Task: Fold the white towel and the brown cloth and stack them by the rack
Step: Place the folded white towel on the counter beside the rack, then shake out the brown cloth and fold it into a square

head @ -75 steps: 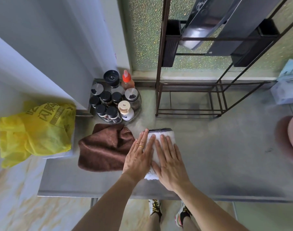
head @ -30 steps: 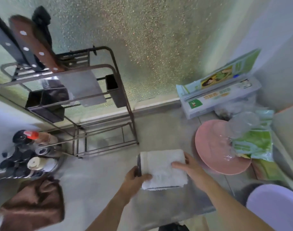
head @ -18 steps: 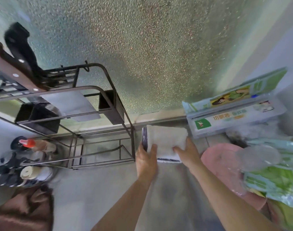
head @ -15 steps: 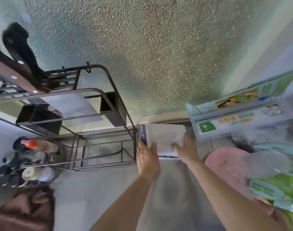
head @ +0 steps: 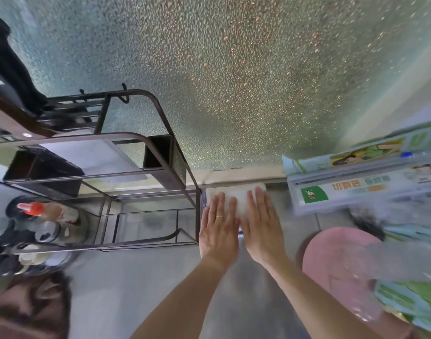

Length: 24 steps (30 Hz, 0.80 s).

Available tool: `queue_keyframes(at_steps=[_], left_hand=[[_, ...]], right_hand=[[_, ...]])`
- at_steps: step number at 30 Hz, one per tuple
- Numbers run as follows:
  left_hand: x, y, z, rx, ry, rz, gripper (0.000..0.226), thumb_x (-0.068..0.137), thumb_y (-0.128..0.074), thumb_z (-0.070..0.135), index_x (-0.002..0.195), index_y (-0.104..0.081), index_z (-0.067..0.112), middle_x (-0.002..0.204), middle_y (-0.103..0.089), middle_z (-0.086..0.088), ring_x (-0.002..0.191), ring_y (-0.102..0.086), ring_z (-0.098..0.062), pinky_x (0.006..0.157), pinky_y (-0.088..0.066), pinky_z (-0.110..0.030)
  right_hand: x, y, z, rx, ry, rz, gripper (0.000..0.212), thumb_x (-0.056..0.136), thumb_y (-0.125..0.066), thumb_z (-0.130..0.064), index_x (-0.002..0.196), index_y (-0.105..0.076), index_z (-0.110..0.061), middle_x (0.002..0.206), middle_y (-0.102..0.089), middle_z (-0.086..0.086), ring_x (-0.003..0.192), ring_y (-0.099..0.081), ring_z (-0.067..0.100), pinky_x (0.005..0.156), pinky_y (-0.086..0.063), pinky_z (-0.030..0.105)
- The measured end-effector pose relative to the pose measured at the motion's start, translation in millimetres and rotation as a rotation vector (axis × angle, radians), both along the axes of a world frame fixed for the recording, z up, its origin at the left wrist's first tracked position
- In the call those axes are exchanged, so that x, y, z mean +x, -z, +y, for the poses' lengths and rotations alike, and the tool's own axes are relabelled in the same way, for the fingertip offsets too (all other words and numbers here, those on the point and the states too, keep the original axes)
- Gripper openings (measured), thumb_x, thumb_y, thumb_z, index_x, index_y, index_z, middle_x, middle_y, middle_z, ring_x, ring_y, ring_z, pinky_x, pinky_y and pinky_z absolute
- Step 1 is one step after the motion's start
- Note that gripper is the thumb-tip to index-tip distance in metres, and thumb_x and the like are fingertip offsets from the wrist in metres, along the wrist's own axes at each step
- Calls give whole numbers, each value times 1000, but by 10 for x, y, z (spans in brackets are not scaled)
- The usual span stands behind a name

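Observation:
The folded white towel point(head: 236, 194) lies on the grey counter against the back wall, just right of the dark metal rack point(head: 145, 192). My left hand point(head: 219, 231) and my right hand point(head: 261, 226) rest flat on top of it, side by side, fingers spread and pointing to the wall. They cover most of the towel; only its far edge shows. The brown cloth point(head: 28, 311) lies crumpled at the bottom left corner of the view, far from both hands.
Spice jars and a red-capped bottle point(head: 38, 211) stand left of the rack. A cling-film box point(head: 363, 187) lies right of the towel. A pink plate point(head: 339, 265) and plastic bags point(head: 410, 277) fill the right side. Textured glass forms the back wall.
I carried the folded towel from the counter front to the spot by the rack's right side. Both hands went from gripping its edges to lying flat on top.

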<state>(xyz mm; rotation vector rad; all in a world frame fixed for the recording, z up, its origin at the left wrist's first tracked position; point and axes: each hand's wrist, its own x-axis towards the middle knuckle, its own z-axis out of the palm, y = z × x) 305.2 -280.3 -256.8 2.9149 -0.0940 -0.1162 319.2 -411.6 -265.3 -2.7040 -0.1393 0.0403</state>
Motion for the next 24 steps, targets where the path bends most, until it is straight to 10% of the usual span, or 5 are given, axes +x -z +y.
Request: queue_keyframes(at_steps=[7,15,24], left_hand=[[-36,136,42,83,39,87,78,100,-32,31,154,23,24,162,33,-5,148,32,-24,125,5,-45],[-601,-117,277,-152,223,-46,60,101,-34,24,158,-15,20,168,-5,-7,155,4,-21,126,-14,-40],[-1685,-307,1868,-277,47,0,52,95,-42,26,146,-42,17,157,-41,-7,143,-40,-23,119,-31,-36]], right_hand=[[-140,219,6,-158,-27,84,64,101,-26,-45,158,-13,-18,167,-5,11,153,-7,34,118,-29,51],[-696,-184,236,-182,54,-17,64,99,-38,-37,156,-23,-11,166,-15,12,154,-8,30,121,-20,46],[-1915,-159,1962,-24,-126,2,65,79,-70,-17,138,-48,-3,140,-59,14,135,-50,30,111,-32,37]])
